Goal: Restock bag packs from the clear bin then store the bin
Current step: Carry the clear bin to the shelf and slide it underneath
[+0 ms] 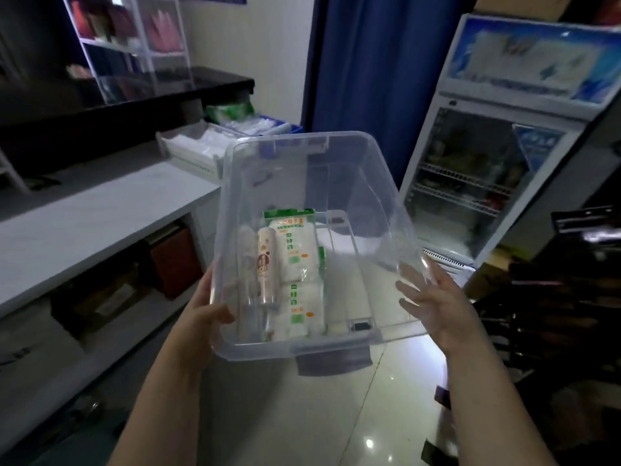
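I hold a clear plastic bin (376,203) in the air in front of me, tilted with its open top toward me. My left hand (205,307) grips its left wall near the bottom corner. My right hand (433,304) presses flat against its right wall, fingers spread. Inside lie two white bag packs (299,260) with green print, stacked along the left side, and a slim clear tube (265,264) with a brown label on top of them. The rest of the bin holds nothing.
A white counter (100,216) runs along the left, with dark boxes on the shelf below. At its far end stand a white tray (191,146) and a blue tray (268,126) of packs. A glass-door fridge (477,183) stands right; the floor (336,415) is glossy tile.
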`<control>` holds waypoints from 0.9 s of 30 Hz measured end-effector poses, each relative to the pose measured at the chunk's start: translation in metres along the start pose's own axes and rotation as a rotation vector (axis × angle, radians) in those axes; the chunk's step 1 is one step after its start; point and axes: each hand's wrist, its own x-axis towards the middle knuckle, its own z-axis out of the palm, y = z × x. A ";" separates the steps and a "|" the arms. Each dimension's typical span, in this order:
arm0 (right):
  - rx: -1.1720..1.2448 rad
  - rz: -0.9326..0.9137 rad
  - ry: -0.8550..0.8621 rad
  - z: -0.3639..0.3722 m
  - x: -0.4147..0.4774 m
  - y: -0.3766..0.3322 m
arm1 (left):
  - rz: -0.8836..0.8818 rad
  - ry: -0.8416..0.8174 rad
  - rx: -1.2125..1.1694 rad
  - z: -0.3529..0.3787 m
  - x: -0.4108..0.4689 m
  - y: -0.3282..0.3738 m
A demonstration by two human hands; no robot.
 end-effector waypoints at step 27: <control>0.120 -0.127 0.290 -0.015 0.459 -0.114 | -0.044 -0.038 -0.045 0.071 0.533 0.058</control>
